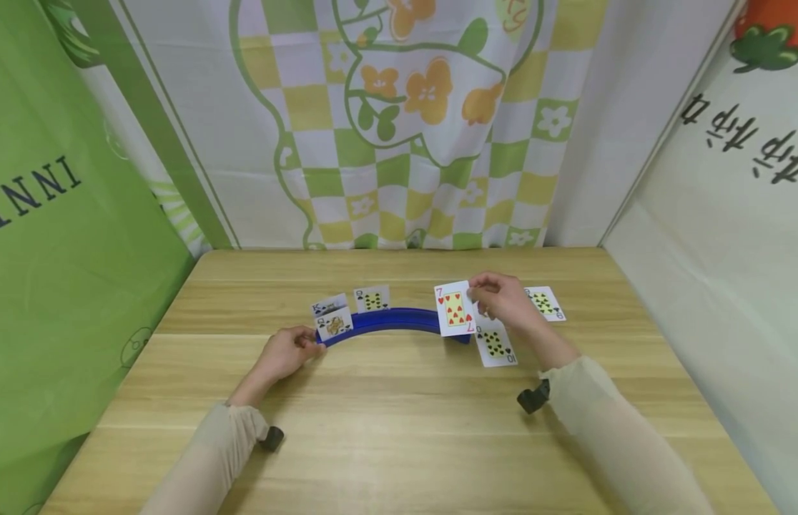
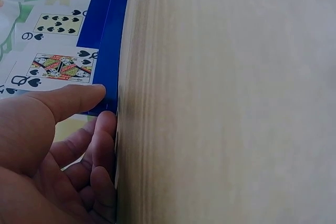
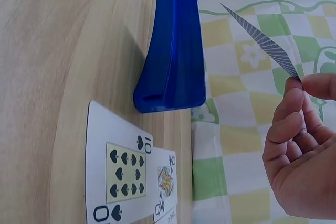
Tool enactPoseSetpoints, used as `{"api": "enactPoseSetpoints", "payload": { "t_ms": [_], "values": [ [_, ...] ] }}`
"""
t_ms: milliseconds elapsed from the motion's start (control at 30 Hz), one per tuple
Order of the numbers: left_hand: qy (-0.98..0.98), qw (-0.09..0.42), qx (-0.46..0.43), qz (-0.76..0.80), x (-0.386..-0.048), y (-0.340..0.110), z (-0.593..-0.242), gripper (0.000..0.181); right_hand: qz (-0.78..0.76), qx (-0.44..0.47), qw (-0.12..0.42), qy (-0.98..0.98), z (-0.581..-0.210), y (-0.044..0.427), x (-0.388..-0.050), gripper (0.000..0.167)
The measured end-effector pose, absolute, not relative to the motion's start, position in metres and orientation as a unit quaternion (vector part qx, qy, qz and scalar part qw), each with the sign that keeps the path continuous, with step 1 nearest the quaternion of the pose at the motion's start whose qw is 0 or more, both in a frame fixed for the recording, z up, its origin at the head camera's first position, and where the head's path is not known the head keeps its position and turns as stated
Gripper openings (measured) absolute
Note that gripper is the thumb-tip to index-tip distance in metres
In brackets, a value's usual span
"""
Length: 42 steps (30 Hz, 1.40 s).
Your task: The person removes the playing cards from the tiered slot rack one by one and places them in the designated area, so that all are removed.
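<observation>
A blue curved card holder (image 1: 392,318) stands on the table. Its left end is pinched by my left hand (image 1: 291,352), thumb (image 2: 79,100) on the front edge and the other fingers curled beside it. Upright in it are a queen of spades (image 1: 335,325), a king (image 1: 326,305) partly behind that, and a nine of spades (image 1: 373,299). Above the holder's right end, my right hand (image 1: 502,297) pinches a seven of hearts (image 1: 455,309) by its edge, face toward me. The right wrist view shows only this card's striped back (image 3: 265,43), nearly edge-on.
On the table at the right lie a ten of spades (image 1: 495,347), a black nine (image 1: 545,303) and, overlapped by the ten, a queen (image 3: 166,181). The wooden table (image 1: 399,429) ends against a patterned curtain (image 1: 425,179). Green and white cloths hang at the sides.
</observation>
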<state>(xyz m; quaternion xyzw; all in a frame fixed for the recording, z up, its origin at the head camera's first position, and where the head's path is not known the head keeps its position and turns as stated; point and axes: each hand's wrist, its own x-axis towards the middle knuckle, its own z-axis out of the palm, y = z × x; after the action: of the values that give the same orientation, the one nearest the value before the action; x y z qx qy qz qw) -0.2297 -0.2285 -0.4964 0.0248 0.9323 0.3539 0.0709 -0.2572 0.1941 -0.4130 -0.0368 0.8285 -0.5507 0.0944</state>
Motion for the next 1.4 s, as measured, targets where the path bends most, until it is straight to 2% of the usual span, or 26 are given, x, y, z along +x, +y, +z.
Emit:
{"api": "enactPoseSetpoints", "payload": {
  "t_ms": [1400],
  "values": [
    [0.932,0.071,0.025,0.356,-0.232,-0.229,-0.499,0.039,-0.526,-0.004,0.065,0.848,-0.415,0.246,-0.246,0.034]
  ]
}}
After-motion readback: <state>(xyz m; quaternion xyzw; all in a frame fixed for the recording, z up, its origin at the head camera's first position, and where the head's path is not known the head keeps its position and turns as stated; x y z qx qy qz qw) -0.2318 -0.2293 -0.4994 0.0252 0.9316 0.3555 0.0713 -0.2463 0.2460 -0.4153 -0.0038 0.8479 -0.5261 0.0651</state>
